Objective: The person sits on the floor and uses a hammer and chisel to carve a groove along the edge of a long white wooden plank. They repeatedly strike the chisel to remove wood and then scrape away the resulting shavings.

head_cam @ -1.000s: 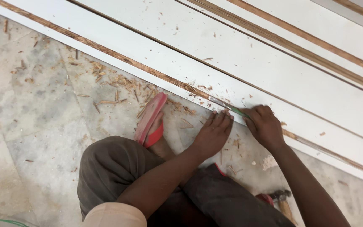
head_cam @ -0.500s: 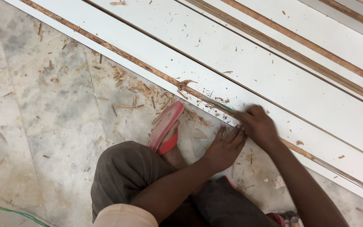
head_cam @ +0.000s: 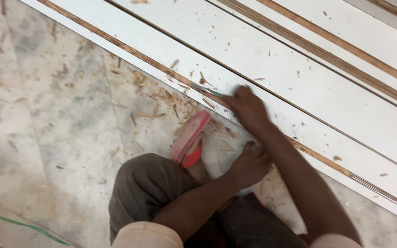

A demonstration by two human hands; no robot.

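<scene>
I squat on a stone floor beside long white boards [head_cam: 272, 59] with brown wooden edges. My right hand [head_cam: 246, 108] grips a thin green-handled blade tool [head_cam: 207, 90], whose tip lies on the brown edge strip [head_cam: 134, 50] of the nearest board. My left hand [head_cam: 251, 163] rests on the floor just short of that board, holding nothing, its fingers loosely bent. It sits next to my foot in a pink and red sandal [head_cam: 189, 138]. My knee in dark trousers [head_cam: 148, 193] is below.
Wood shavings [head_cam: 161, 94] litter the floor along the board's edge. More white boards with brown strips [head_cam: 345, 43] lie parallel further back. A green cord [head_cam: 24, 226] runs across the floor at lower left.
My right hand has slid the tool leftward along the board's edge. My left hand has drawn back from the edge onto the floor near my foot.
</scene>
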